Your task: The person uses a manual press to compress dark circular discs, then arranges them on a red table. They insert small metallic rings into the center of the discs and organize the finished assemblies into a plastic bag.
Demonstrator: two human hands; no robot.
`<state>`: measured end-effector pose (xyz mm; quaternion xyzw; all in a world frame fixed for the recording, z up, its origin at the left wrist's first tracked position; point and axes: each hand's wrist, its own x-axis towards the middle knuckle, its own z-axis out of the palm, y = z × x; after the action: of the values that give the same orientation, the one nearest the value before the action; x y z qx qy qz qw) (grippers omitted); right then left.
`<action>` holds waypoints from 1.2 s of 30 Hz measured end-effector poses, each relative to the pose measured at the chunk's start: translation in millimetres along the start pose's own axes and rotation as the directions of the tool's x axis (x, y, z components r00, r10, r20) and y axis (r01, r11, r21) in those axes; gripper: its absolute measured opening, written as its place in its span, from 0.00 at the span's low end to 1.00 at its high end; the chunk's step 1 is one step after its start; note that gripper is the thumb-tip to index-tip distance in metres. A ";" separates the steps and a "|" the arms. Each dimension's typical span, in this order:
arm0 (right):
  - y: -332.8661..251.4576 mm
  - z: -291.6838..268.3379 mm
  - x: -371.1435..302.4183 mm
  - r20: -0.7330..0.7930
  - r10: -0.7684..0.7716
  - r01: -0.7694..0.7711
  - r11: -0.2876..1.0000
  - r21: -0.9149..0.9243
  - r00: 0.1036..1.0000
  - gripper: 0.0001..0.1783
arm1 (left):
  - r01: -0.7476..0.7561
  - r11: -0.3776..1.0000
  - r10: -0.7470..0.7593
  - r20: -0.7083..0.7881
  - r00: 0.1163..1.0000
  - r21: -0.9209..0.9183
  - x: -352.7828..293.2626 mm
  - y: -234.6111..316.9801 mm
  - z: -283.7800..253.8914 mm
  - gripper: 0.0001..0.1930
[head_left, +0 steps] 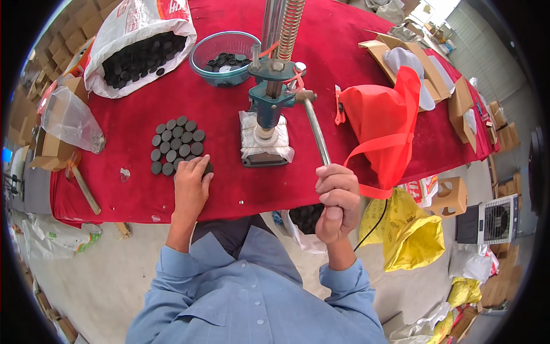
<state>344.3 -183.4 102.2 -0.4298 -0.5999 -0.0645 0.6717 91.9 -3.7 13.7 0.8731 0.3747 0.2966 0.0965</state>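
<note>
My right hand (pixel 338 200) is wrapped round the end of a steel lever (pixel 317 129). The lever belongs to a blue-green hand press (pixel 272 106) with a coil spring, standing at the middle of the table. Below its ram sits a dark base block (pixel 266 158) wrapped in white plastic. My left hand (pixel 193 186) rests on the cloth at the near edge of a group of round black discs (pixel 176 143). Between its thumb and forefinger shows one black disc (pixel 209 168), partly hidden by the fingers.
A red cloth (pixel 137 195) covers the table. Behind the discs are a white sack (pixel 100 57) of black pieces and a clear blue tub (pixel 195 66). A red bag (pixel 381 126) stands right of the lever; a hammer (pixel 86 190) lies at left. A yellow bag (pixel 409 235) hangs beyond the edge.
</note>
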 end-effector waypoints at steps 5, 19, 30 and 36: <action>-4.6 -5.3 50.5 0.040 -0.029 0.026 0.997 0.067 0.999 0.09 | 0.094 0.965 -0.107 -0.039 0.993 -0.246 13.6 17.2 10.9 0.33; 7.5 14.7 178.9 -0.034 0.276 -0.275 0.961 0.042 0.961 0.15 | -0.046 0.907 -0.016 -0.143 0.990 -0.419 93.3 68.8 81.8 0.44; -0.6 2.5 50.1 -0.061 -0.004 0.013 0.988 0.153 0.998 0.10 | -0.068 0.994 0.053 -0.165 0.985 -0.088 23.8 24.4 5.6 0.14; 12.1 8.1 -9.7 -0.089 -0.015 0.027 0.991 0.133 0.996 0.13 | -0.002 0.995 0.004 -0.023 1.000 0.099 -37.4 1.3 -33.0 0.16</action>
<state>342.9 -174.7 87.1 -0.3741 -0.5771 -0.0500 0.7242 52.9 -33.0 24.1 0.8740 0.3887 0.2877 0.0482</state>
